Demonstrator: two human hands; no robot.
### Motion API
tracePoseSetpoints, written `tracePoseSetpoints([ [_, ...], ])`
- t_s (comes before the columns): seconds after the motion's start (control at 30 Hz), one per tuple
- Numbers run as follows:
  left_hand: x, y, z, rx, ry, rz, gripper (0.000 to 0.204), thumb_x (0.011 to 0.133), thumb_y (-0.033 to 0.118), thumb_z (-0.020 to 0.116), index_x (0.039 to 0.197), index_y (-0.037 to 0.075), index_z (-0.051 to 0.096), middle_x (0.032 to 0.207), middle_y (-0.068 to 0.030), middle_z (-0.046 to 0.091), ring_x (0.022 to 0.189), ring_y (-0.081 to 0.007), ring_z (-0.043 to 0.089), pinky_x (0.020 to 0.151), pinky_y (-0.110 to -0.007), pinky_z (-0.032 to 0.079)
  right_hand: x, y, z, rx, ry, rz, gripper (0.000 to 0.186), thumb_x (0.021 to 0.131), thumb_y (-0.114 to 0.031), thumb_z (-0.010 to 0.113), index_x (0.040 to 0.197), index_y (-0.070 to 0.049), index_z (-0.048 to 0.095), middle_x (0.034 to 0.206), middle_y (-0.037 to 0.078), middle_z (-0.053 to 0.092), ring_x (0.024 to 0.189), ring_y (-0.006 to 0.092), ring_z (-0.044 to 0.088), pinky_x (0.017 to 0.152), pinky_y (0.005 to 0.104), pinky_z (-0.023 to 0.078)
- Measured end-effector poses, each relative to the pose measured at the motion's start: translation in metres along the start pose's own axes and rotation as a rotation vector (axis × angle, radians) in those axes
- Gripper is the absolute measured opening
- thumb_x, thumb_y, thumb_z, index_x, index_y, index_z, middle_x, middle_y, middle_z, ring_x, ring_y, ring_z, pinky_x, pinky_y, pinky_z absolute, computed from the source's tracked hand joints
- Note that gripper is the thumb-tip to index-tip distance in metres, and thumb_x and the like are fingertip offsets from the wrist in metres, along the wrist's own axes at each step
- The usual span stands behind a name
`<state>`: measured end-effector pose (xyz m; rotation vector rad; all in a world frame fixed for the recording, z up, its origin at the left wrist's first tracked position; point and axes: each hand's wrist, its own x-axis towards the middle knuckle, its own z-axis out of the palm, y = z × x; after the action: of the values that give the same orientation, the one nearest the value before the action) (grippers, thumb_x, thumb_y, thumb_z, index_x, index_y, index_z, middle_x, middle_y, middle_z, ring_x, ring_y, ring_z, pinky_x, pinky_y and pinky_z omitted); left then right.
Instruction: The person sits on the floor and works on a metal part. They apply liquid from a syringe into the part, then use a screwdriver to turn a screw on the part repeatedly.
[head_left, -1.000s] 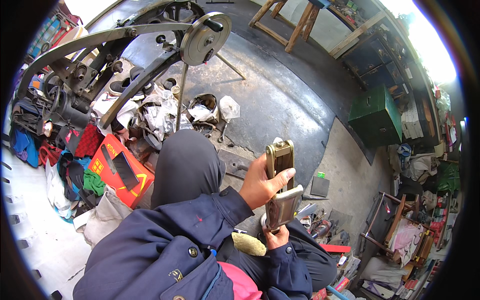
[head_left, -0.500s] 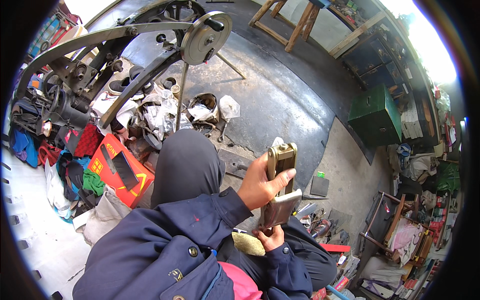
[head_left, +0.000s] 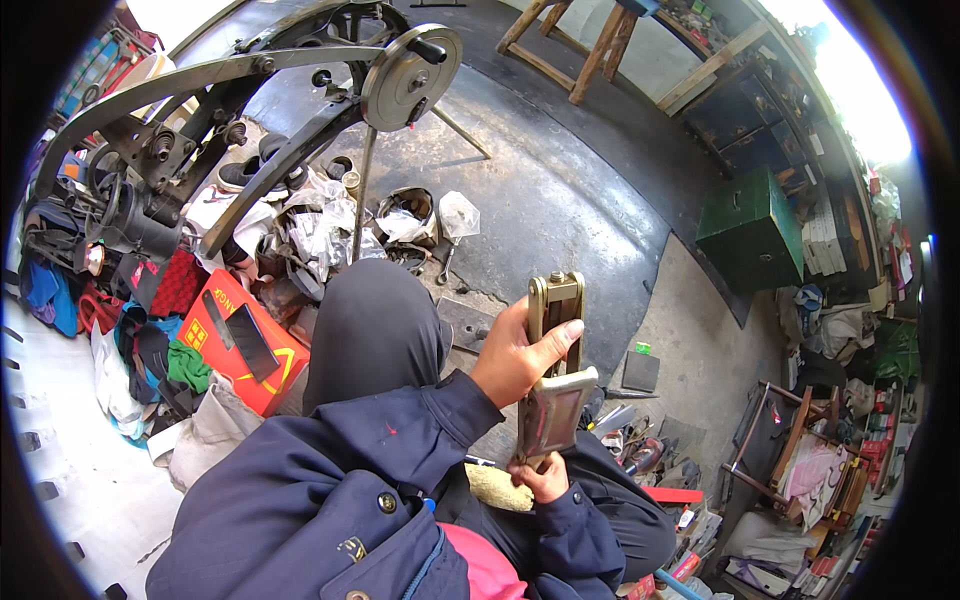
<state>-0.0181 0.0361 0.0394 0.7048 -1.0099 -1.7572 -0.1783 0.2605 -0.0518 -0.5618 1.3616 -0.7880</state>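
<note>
My left hand (head_left: 512, 362) is closed around a brass-coloured metal frame (head_left: 549, 428), its thumb laid across the front. Two parallel bars, joined by a bolt at the top, make up the frame's upper part; a silvery block with a rectangular face forms the lower part. I cannot tell what kind of tool it is. It stands nearly upright above my right thigh. Below the block, the fingers of my right hand (head_left: 545, 479) are closed at its lower end, partly hidden by it. Close beside that hand, a rough yellowish pad (head_left: 497, 488) lies on my lap.
An iron hand-cranked machine with a round wheel (head_left: 412, 77) stands at the far left. Bagged items and shoes crowd its foot, near a red box (head_left: 242, 340). At right are a green chest (head_left: 750, 230) and a folding chair (head_left: 790, 450). Several tools lie beside my right knee.
The metal frame has tipped slightly, its top shifting left and up, to stand more upright. My left hand moved a little with it, and my right fingers shifted slightly.
</note>
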Motion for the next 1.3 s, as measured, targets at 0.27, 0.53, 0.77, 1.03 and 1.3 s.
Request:
tracePoseSetpoints([
  [0.27, 0.005, -0.006, 0.002, -0.065, 0.099, -0.040, 0.018, 0.105, 0.019, 0.070, 0.112, 0.003, 0.068, 0.094, 0.0002, 0.068, 0.084, -0.0089, 0.062, 0.075, -0.029, 0.052, 0.006, -0.003, 0.011, -0.257, 0.139, -0.137, 0.026, 0.086, -0.005, 0.085, 0.104, -0.004, 0.066, 0.077, 0.004, 0.064, 0.066, 0.0147, 0.064, 0.061, 0.0313, 0.053],
  [0.53, 0.006, -0.005, -0.002, -0.049, 0.080, -0.083, 0.019, 0.105, 0.020, 0.071, 0.110, 0.002, 0.069, 0.093, 0.0003, 0.068, 0.083, -0.0092, 0.062, 0.075, -0.030, 0.052, -0.001, 0.004, 0.005, -0.109, 0.040, -0.059, 0.036, 0.087, -0.007, 0.084, 0.117, -0.004, 0.065, 0.088, 0.004, 0.068, 0.070, 0.0142, 0.064, 0.062, 0.0306, 0.052],
  [0.77, 0.004, -0.006, 0.001, -0.012, 0.076, -0.069, 0.022, 0.105, 0.022, 0.071, 0.113, 0.002, 0.067, 0.092, 0.0003, 0.066, 0.083, -0.0090, 0.060, 0.075, -0.029, 0.052, 0.011, 0.005, 0.009, -0.218, 0.133, 0.134, 0.027, 0.081, -0.011, 0.091, 0.096, -0.006, 0.069, 0.082, 0.002, 0.069, 0.062, 0.0125, 0.061, 0.056, 0.0308, 0.048],
  [1.03, -0.003, -0.001, 0.002, 0.072, 0.005, -0.015, 0.027, 0.103, 0.019, 0.073, 0.121, 0.000, 0.066, 0.099, -0.0032, 0.070, 0.091, -0.0122, 0.065, 0.083, -0.033, 0.055, 0.010, -0.001, 0.014, -0.162, 0.107, 0.002, 0.020, 0.083, -0.003, 0.087, 0.093, -0.001, 0.070, 0.080, 0.005, 0.068, 0.066, 0.0134, 0.064, 0.061, 0.0302, 0.050],
  [1.3, -0.007, -0.001, 0.005, 0.046, -0.005, -0.037, 0.027, 0.103, 0.017, 0.072, 0.123, 0.000, 0.066, 0.104, -0.0015, 0.069, 0.096, -0.0100, 0.063, 0.086, -0.030, 0.053, 0.016, 0.013, 0.021, -0.469, 0.290, -0.183, 0.019, 0.086, -0.008, 0.086, 0.088, -0.001, 0.069, 0.079, 0.001, 0.070, 0.069, 0.0120, 0.063, 0.063, 0.0331, 0.051],
])
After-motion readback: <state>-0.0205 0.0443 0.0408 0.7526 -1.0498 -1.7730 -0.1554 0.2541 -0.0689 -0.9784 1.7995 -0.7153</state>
